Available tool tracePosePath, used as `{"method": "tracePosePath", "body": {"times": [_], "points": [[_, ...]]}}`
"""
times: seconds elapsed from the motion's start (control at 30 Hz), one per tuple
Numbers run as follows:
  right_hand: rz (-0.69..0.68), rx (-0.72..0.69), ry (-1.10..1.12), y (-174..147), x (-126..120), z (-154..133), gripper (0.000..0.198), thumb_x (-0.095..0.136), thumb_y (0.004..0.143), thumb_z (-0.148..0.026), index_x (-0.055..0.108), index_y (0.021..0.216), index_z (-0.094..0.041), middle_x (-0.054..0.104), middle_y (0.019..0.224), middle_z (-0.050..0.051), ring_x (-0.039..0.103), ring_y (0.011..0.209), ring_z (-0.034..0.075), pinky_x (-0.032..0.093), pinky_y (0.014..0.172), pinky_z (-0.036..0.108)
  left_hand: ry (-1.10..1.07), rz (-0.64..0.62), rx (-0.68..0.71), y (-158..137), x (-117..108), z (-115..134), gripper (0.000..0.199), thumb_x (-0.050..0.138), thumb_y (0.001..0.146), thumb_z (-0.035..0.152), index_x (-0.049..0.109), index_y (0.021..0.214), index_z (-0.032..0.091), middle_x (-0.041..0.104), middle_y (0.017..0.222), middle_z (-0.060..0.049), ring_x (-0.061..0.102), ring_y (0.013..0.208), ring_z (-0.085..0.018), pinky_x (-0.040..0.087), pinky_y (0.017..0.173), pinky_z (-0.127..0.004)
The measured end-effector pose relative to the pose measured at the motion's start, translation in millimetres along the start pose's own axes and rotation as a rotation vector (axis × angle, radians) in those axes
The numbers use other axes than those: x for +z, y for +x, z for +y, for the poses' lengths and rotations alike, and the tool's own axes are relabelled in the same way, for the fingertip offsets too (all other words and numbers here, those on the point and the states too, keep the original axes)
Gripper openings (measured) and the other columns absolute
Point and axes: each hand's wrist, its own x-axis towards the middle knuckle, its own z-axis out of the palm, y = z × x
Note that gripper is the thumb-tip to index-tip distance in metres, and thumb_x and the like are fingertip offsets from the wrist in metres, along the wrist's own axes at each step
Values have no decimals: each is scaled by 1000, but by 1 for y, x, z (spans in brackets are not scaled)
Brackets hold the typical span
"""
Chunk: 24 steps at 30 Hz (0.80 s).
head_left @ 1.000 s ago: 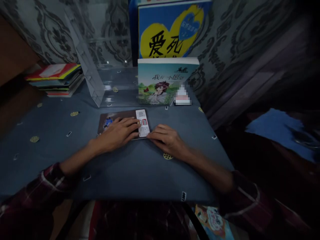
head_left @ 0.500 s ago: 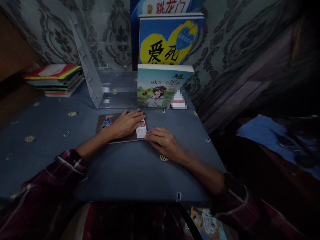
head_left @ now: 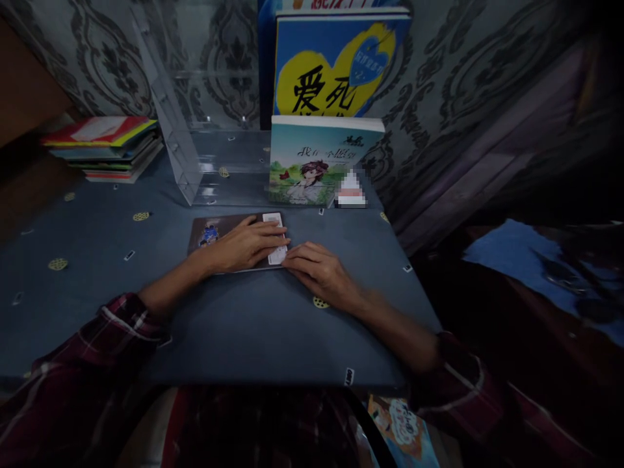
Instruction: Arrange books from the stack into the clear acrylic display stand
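Note:
A thin dark-covered book (head_left: 199, 229) with a small blue figure on it lies flat on the table. Along its right edge runs a white label (head_left: 273, 218), partly covered by my fingers. My left hand (head_left: 244, 244) rests flat across the book, fingers stretched out over the label. At the lower right corner, my right hand (head_left: 316, 266) has its fingertips pressed together at the book's edge. What exactly those tips pinch is hard to see.
Behind the book stands a clear acrylic rack (head_left: 180, 143). On its right side are a green-covered book (head_left: 324, 162) and a blue-and-yellow book (head_left: 336, 65). A pile of books (head_left: 107, 146) sits at the left. The table's right edge (head_left: 416, 266) slopes toward me.
My left hand has slid slightly toward me, so the label's upper end now shows. My right hand stays at the same corner. The view has shifted a little.

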Motion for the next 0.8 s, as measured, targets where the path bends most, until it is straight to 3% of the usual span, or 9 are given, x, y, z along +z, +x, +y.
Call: {"method": "tracePosePath", "body": {"times": [0.27, 0.37, 0.57, 0.7, 0.8], "points": [[-22, -32, -92, 1, -2, -2, 24, 49, 107, -18, 73, 105, -19, 76, 100, 8, 66, 94, 22, 52, 79, 37, 35, -23, 8, 0, 0, -7, 43, 40, 110, 38, 57, 148, 31, 48, 163, -7, 34, 156, -28, 22, 123, -58], [-30, -50, -151, 1, -5, -2, 22, 51, 107, -18, 73, 104, -19, 78, 102, 7, 67, 95, 22, 49, 76, 36, 71, -60, -13, 3, -6, -8, 44, 40, 109, 43, 54, 151, 34, 45, 165, -7, 36, 154, -31, 29, 118, -56], [3, -38, -244, -1, -11, 11, 22, 53, 105, -17, 75, 105, -22, 80, 101, 6, 66, 97, 23, 48, 86, 39, 169, -138, -142, 4, -20, 3, 48, 46, 107, 47, 51, 154, 39, 48, 159, -10, 46, 138, -36, 43, 106, -54], [3, 33, -246, -3, -11, 18, 24, 54, 104, -17, 76, 107, -24, 81, 105, 5, 67, 100, 23, 49, 87, 41, 201, -137, -242, 0, -20, 15, 49, 45, 107, 43, 48, 155, 37, 53, 151, -12, 47, 135, -36, 46, 104, -55], [-3, 66, -238, -3, -10, 19, 25, 53, 105, -18, 76, 108, -25, 81, 105, 5, 67, 99, 24, 49, 89, 42, 203, -114, -226, -2, -13, 16, 48, 43, 108, 38, 48, 155, 32, 52, 152, -14, 45, 139, -36, 43, 107, -58]]}}
